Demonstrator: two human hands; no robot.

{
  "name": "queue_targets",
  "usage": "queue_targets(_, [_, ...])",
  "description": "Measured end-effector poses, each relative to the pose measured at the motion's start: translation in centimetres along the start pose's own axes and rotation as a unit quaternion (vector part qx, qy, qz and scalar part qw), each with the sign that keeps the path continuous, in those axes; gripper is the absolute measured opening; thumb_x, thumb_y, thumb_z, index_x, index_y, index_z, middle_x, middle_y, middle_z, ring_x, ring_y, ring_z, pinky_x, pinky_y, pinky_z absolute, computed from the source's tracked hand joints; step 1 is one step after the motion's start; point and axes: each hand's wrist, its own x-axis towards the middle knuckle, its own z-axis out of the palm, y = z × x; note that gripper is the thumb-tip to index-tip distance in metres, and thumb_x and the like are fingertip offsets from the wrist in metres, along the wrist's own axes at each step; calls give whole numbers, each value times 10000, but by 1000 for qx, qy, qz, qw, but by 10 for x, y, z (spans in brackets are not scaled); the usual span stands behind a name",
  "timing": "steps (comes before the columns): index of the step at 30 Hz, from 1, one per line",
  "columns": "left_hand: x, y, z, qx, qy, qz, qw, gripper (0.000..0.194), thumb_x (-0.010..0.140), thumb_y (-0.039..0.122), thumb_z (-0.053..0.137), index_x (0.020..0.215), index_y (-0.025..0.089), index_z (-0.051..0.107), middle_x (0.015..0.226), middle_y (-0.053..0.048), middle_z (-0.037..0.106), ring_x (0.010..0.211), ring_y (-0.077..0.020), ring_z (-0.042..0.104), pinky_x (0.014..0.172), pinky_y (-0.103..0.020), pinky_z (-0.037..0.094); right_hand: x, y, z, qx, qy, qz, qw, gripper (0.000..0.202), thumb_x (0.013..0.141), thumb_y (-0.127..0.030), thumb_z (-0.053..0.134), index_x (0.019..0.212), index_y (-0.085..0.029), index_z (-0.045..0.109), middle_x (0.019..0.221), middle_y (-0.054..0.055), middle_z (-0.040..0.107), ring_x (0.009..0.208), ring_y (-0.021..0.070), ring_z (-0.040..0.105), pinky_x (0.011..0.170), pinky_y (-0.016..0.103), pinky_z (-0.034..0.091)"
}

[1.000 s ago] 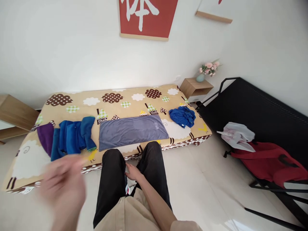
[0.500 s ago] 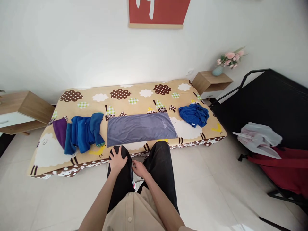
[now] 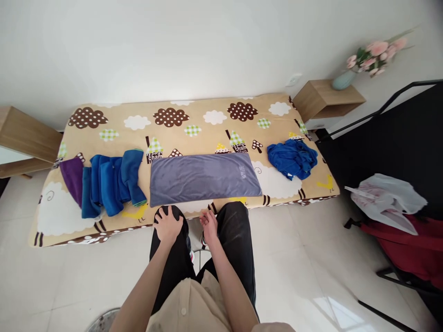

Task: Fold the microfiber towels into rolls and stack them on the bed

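Note:
My left hand [image 3: 168, 226] rests on my left knee with its fingers spread, holding nothing. Between my knees, near the bed's front edge, hovers my right hand [image 3: 209, 226], its fingers slightly curled and apart with nothing seen in them. A grey-blue towel [image 3: 204, 178] lies flat on the patterned bed [image 3: 128, 138], just beyond both hands. To its left, several rolled or folded blue cloths [image 3: 112, 182] sit in a row beside a purple cloth [image 3: 72, 177]. A crumpled blue cloth heap [image 3: 292, 159] lies right of the towel.
Wooden nightstands stand at the left [image 3: 29, 133] and right [image 3: 328, 99], the right one bearing a vase [image 3: 344, 80] of pink flowers. At the right are a black-framed piece of furniture [image 3: 387, 138], a plastic bag [image 3: 386, 198] and a red item [image 3: 411, 249].
My right hand has moved up and right, away from my left knee, and its fingers have loosened. My left hand stays on the knee. The view has shifted lower and closer.

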Motion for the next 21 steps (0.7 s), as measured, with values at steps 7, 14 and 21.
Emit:
queue_targets(7, [57,14,11,39,-98,127,986,384,967,306,398,1138,143,700,1190,-184,653,1174,-367,541,951,-525,441,45,-4,35,117,22,19,993,420,860,-461,628,1203,-227,563,1363,136,662,870,157,715,789,311,592])
queue_targets(14, [204,133,-1,-32,-103,285,952,399,1033,227,326,1228,169,669,1256,-139,661,1228,-286,549,971,-388,470,68,-5,53,296,70,86,949,122,913,-321,656,994,-231,673,1174,41,765,667,86,653,684,228,583])
queue_targets(21, [336,234,8,-23,-138,316,938,441,925,108,535,1358,124,618,1284,-210,643,1239,-315,575,1031,-432,467,69,-7,55,297,131,125,937,80,951,-273,637,976,-240,706,1210,29,759,629,65,644,657,200,584])
